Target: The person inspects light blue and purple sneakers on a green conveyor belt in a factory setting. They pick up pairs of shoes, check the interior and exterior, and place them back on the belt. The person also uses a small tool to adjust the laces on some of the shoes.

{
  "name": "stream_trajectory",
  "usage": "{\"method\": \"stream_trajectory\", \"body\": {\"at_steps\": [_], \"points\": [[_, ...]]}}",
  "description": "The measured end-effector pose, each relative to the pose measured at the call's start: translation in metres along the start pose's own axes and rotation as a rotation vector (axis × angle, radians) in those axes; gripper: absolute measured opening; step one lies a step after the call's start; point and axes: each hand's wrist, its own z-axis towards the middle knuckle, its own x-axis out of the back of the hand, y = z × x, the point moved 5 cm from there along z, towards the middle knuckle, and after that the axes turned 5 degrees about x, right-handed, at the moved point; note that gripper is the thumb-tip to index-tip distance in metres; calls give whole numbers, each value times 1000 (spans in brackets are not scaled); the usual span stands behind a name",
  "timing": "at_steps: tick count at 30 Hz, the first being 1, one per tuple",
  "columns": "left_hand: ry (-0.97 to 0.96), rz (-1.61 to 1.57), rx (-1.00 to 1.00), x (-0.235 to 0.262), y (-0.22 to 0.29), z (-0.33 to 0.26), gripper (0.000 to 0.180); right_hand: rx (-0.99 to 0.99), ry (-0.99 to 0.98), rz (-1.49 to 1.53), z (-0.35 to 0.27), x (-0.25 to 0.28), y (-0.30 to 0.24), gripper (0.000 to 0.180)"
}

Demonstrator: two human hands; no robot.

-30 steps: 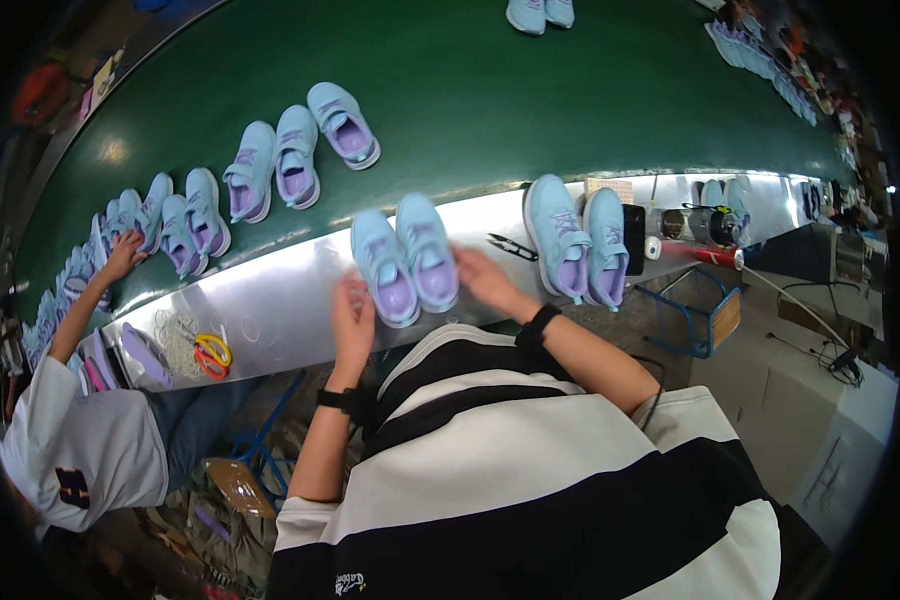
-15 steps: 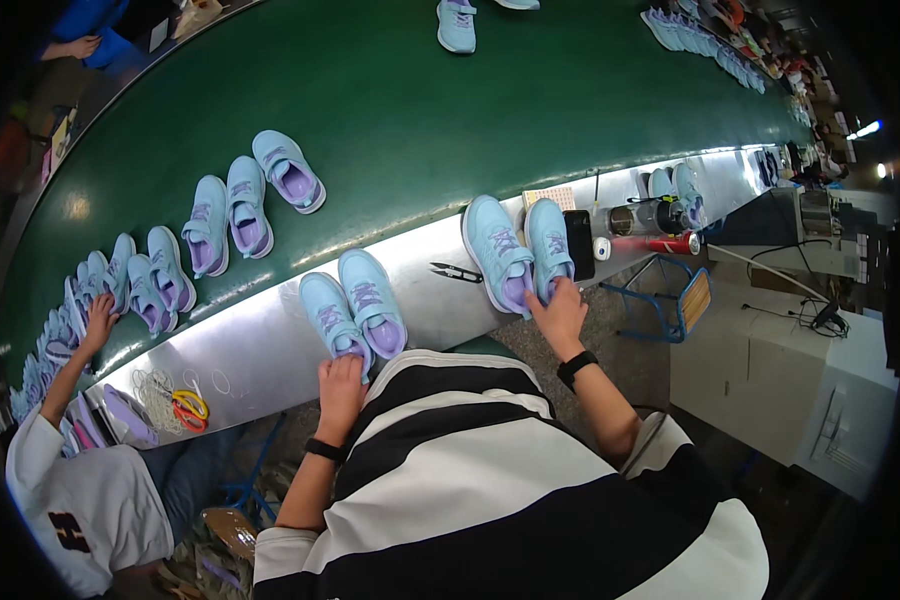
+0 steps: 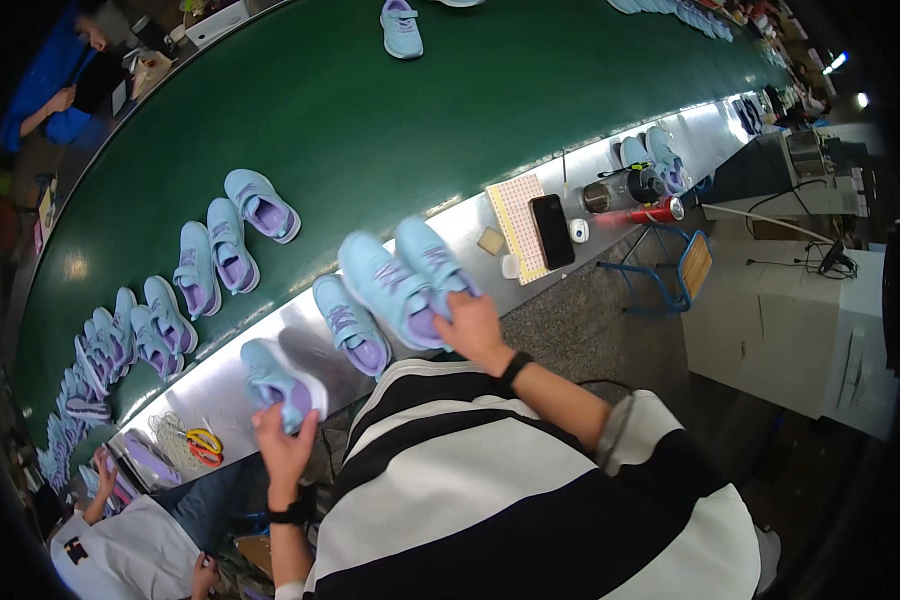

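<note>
My left hand [image 3: 285,445] grips the heel of a light-blue sneaker [image 3: 267,372] with a lilac lining, tilted over the metal ledge. My right hand [image 3: 475,330] is closed on the heel collar of another light-blue sneaker [image 3: 430,250]. Pressed against its left side is a matching sneaker [image 3: 382,280], slightly blurred; whether my fingers also hold that one, I cannot tell. Between my hands a single sneaker [image 3: 350,325] rests on the ledge, toe pointing away from me, with no hand on it.
A green conveyor belt [image 3: 370,130] carries rows of like sneakers [image 3: 232,245]. On the ledge lie a phone [image 3: 552,232], a patterned sheet [image 3: 515,215], a jar [image 3: 615,192], a red can [image 3: 655,212] and orange scissors [image 3: 205,446]. A co-worker [image 3: 135,545] sits left; a blue stool [image 3: 675,270] stands right.
My left hand has drawn one sneaker leftward, away from its mate. My right hand has brought the other two sneakers left, uncovering the phone and sheet. The black thread snips are now out of sight.
</note>
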Motion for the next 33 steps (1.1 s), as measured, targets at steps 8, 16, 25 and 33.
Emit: {"method": "stream_trajectory", "body": {"at_steps": [8,16,25,33], "points": [[-119,-870,190,93,70,-26,55,-50,96,72,-5,24,45,26],[-292,-852,-8,99,147,-20,33,-341,77,-227,-1,2,150,34],[-284,-805,-107,106,174,-16,31,474,-426,698,17,167,-149,15],[-260,-824,-117,108,183,-22,33,1284,-426,564,-5,224,-274,12]]}}
